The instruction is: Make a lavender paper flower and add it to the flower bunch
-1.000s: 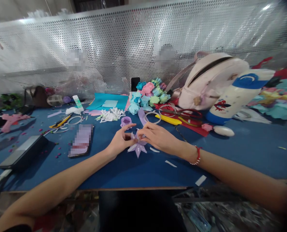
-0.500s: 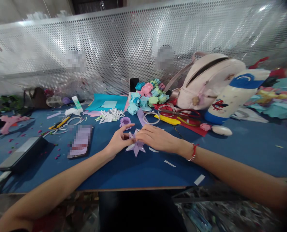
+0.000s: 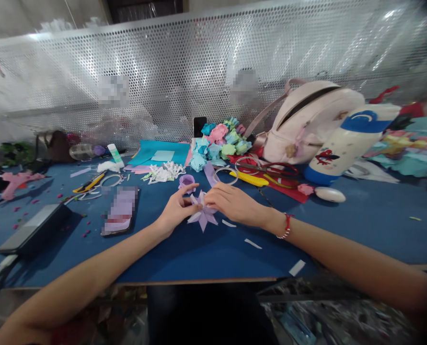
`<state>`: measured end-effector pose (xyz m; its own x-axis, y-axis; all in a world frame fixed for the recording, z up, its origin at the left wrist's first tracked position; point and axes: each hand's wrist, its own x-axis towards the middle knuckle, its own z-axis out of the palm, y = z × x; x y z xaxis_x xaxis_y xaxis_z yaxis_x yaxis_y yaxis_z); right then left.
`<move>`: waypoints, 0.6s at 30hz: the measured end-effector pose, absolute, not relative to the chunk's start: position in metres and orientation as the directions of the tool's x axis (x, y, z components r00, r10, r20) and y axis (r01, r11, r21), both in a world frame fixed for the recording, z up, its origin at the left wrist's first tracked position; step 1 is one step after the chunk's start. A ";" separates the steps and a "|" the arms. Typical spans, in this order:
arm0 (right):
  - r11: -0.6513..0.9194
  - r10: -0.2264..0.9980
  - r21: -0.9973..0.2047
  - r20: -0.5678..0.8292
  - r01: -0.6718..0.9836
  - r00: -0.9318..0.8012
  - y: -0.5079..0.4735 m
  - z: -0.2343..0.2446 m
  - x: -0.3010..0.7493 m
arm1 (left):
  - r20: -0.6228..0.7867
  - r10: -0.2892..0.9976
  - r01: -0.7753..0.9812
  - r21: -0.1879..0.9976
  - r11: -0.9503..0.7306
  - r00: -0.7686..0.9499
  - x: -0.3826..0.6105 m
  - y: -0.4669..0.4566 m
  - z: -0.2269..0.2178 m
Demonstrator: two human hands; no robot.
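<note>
A blue counter [image 3: 184, 266] is backed, beyond both grips, by a perforated metal panel [image 3: 163, 62]. To the left of the left grip [image 3: 173, 212], a smartphone [image 3: 121, 211] and a dark power bank [image 3: 31, 230] are laid. Just beyond the grips, a lilac paper ring [image 3: 186, 180] and a pile of shredded paper [image 3: 166, 172] are set; farther back, crumpled paper flowers [image 3: 231, 139] are heaped. Beyond the right grip [image 3: 236, 205], a yellow utility knife [image 3: 249, 178], a pale backpack [image 3: 314, 127] and a white-and-blue bottle [image 3: 348, 146] are seen.

Between the grips, a lilac paper star [image 3: 203, 222] is held low over the counter. It is grasped by the left grip, thumb on its left side; bunched right fingertips are pressed against its right side, though whether a petal is pinched cannot be told.

Compared with half a second ago, slightly more of the star's upper petals is exposed; the surroundings are unchanged.

The counter's front edge is placed nearer the body than the grips. Most room for moving is offered by the blue surface before them and, farther right, beyond the right forearm.
</note>
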<state>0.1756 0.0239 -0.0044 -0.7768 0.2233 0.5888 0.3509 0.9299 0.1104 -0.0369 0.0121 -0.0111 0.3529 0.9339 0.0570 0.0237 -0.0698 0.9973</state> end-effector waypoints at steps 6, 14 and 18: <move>0.814 0.581 -0.504 0.699 0.287 -0.417 0.031 0.002 0.183 | 0.089 0.950 0.050 0.993 -0.109 0.300 -0.040 0.014 -0.006; 0.597 0.801 -0.764 0.555 0.246 -0.223 0.049 0.001 0.198 | 0.056 0.934 0.057 0.995 -0.082 0.353 -0.041 0.015 -0.007; 0.601 0.790 -0.732 0.487 0.319 -0.372 0.037 0.004 0.190 | 0.079 0.895 0.169 0.971 -0.168 0.439 -0.040 0.015 -0.010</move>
